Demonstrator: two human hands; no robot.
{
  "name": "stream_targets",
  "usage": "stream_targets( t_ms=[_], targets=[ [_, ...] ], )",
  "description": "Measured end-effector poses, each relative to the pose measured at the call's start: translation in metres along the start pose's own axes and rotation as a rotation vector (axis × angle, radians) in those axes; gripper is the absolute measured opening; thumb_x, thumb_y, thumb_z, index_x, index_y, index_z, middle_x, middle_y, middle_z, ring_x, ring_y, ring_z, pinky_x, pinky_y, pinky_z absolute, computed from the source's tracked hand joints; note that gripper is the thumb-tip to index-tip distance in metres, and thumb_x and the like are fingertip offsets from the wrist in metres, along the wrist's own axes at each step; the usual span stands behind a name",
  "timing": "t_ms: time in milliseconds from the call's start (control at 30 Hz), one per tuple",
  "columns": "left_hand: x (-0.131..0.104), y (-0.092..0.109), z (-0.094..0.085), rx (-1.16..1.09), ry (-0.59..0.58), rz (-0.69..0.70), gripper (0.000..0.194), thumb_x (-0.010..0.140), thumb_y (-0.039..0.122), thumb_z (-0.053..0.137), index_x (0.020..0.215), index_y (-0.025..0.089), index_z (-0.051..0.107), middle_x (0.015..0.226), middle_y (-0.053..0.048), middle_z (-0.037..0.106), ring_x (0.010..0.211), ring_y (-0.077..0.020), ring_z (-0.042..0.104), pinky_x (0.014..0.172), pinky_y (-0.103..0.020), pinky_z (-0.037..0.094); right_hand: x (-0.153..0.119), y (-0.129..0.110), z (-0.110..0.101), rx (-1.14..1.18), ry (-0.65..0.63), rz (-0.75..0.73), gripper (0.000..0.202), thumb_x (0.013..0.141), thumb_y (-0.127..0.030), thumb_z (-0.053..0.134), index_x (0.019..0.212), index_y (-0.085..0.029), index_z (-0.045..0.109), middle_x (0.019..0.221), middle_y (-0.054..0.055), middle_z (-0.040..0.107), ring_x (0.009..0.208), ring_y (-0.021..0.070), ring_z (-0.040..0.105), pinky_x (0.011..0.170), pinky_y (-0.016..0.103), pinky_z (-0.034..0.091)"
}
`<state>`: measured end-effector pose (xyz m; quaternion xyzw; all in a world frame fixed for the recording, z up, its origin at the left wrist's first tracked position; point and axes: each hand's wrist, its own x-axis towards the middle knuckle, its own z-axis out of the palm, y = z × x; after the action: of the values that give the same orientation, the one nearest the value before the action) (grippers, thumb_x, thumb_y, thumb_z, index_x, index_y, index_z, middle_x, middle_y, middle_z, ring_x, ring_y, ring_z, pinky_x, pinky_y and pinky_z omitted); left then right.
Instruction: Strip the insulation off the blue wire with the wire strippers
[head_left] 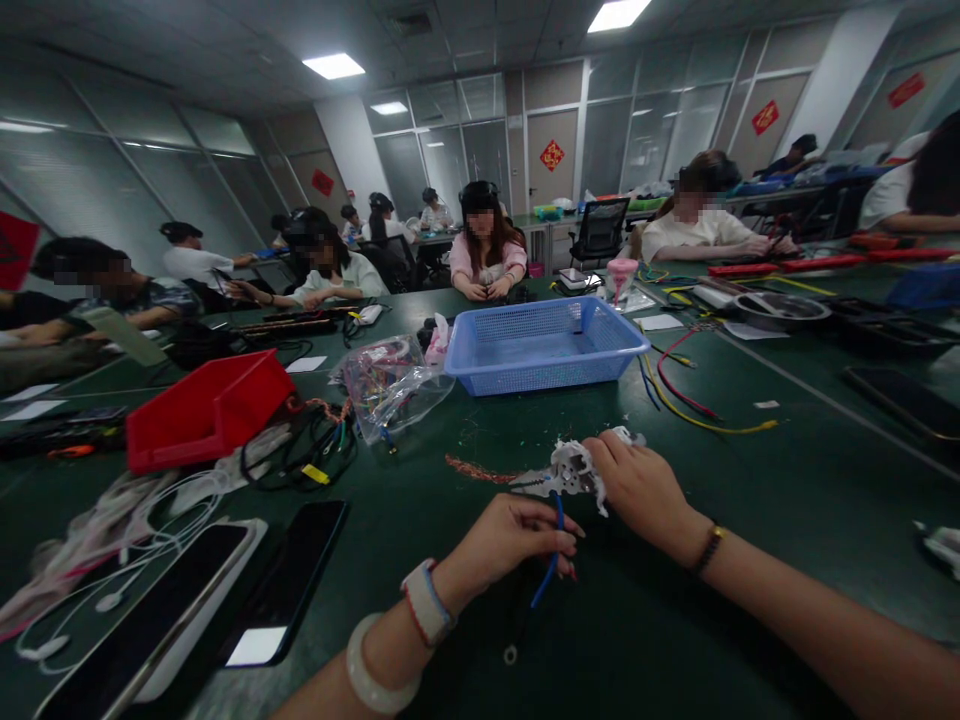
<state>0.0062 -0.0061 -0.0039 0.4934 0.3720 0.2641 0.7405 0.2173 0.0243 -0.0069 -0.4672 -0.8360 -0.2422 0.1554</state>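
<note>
My left hand (pixel 517 538) pinches a short blue wire (pixel 544 582) between thumb and fingers, its lower end hanging below them. The wire's upper end reaches the jaws of a wire stripper (pixel 538 482); whether the jaws are closed on it I cannot tell. My right hand (pixel 637 490) is wrapped round the stripper's handles, which have white, crumpled wrapping on them. A bundle of bare copper strands (pixel 480 470) lies just beyond the stripper's tip. Below my left hand, a small ring-shaped piece (pixel 511 655) rests on the green table (pixel 637 640).
A blue plastic basket (pixel 540 376) stands ahead. To its left are a clear bag of wires (pixel 386 385) and a red bin (pixel 210 410). Phones (pixel 289 580) and white earphones (pixel 112 600) lie at the left. Coloured wires (pixel 697 410) lie at the right. Several people sit around the tables.
</note>
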Motion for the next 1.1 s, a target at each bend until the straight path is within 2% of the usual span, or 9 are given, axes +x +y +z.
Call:
stream_targets(
  t_ms=[100,167,333,467,833,933,1100],
  targets=[
    [0.000,0.000,0.000,-0.004,-0.013,0.000,0.031,0.067,0.028,0.080,0.091,0.010,0.074,0.075,-0.005,0.071,0.065,-0.0144,0.068,0.070,-0.029,0.053,0.000,0.001,0.000,0.018,-0.021,0.019,0.014,0.086,-0.010,0.049,0.095,-0.016,0.057,0.087,0.006,0.061,0.068,0.0162,0.058,0.060,0.027,0.039],
    [-0.001,0.002,0.001,-0.013,-0.021,0.006,0.031,0.066,0.028,0.080,0.090,0.010,0.074,0.074,-0.005,0.071,0.064,-0.0142,0.067,0.069,-0.029,0.053,0.000,0.003,0.001,0.044,-0.036,0.035,0.017,0.085,-0.010,0.050,0.099,-0.016,0.057,0.090,0.007,0.062,0.069,0.0162,0.059,0.059,0.027,0.040],
    [-0.003,0.006,0.002,-0.027,-0.035,0.003,0.033,0.067,0.030,0.080,0.092,0.009,0.073,0.074,-0.005,0.070,0.063,-0.0144,0.067,0.068,-0.029,0.053,-0.001,0.010,0.007,0.149,-0.113,0.054,0.040,0.082,-0.006,0.049,0.120,-0.018,0.049,0.119,0.010,0.060,0.075,0.0148,0.063,0.061,0.025,0.045],
    [-0.003,0.005,0.000,-0.021,-0.044,0.008,0.033,0.068,0.030,0.079,0.093,0.010,0.073,0.075,-0.005,0.070,0.063,-0.0140,0.067,0.069,-0.028,0.053,-0.002,0.013,0.010,0.203,-0.133,0.056,0.043,0.083,-0.006,0.047,0.124,-0.018,0.047,0.127,0.011,0.056,0.086,0.0186,0.065,0.067,0.028,0.049],
    [-0.001,-0.003,-0.005,-0.018,-0.083,0.014,0.028,0.073,0.027,0.076,0.097,0.012,0.074,0.078,-0.005,0.071,0.066,-0.0132,0.067,0.070,-0.027,0.053,-0.002,0.014,0.010,0.088,-0.078,0.059,0.033,0.083,-0.006,0.048,0.114,-0.017,0.054,0.110,0.009,0.063,0.073,0.0160,0.063,0.060,0.026,0.045],
    [0.000,-0.004,-0.006,-0.018,-0.085,0.015,0.029,0.073,0.027,0.077,0.097,0.011,0.073,0.077,-0.005,0.071,0.065,-0.0131,0.068,0.069,-0.027,0.053,-0.001,0.013,0.006,0.077,-0.097,0.077,0.031,0.082,-0.006,0.048,0.110,-0.017,0.056,0.102,0.008,0.063,0.067,0.0154,0.062,0.057,0.026,0.043],
    [-0.003,0.003,-0.002,-0.017,-0.067,0.014,0.029,0.071,0.027,0.078,0.094,0.010,0.074,0.075,-0.005,0.071,0.064,-0.0127,0.067,0.068,-0.026,0.053,-0.001,0.014,0.001,0.164,-0.172,0.137,0.034,0.080,-0.005,0.049,0.111,-0.017,0.054,0.104,0.007,0.061,0.068,0.0134,0.061,0.055,0.024,0.041]
  ],
)
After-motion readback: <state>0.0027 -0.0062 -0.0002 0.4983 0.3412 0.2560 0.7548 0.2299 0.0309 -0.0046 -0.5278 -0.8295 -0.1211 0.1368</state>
